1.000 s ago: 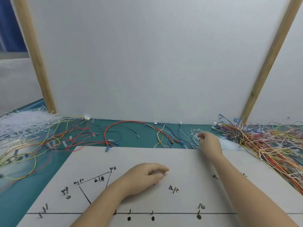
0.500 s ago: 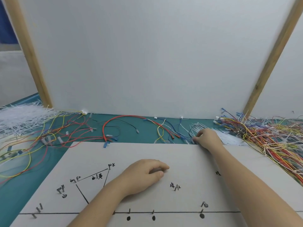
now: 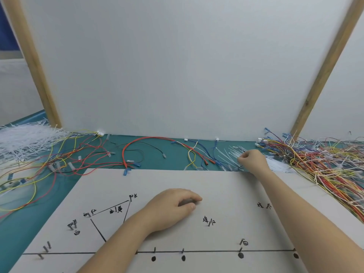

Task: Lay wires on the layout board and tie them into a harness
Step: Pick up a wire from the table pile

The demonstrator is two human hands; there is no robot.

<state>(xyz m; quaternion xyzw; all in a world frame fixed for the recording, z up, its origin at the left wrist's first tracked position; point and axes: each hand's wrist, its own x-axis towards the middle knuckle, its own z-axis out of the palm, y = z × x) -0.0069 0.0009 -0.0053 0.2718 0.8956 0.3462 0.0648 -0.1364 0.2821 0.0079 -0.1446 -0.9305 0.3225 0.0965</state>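
Since the earlier frame your right hand [image 3: 253,161] has drawn back a little from the white cable ties [image 3: 229,154] at the far edge of the layout board [image 3: 226,186], grip curled together, though what it pinches can't be told. Your left hand [image 3: 171,208] rests loosely curled on the board's middle, holding nothing. Loose wires [image 3: 325,166] heap on the tabletop [image 3: 157,152] far right.

Single head-worn wide-angle view, looking forward and down; layout board [image 3: 226,186] close below, bench [image 3: 157,152] beyond, white backdrop panel [image 3: 177,66] facing.

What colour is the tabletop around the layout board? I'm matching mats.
Teal tabletop, in the head view.
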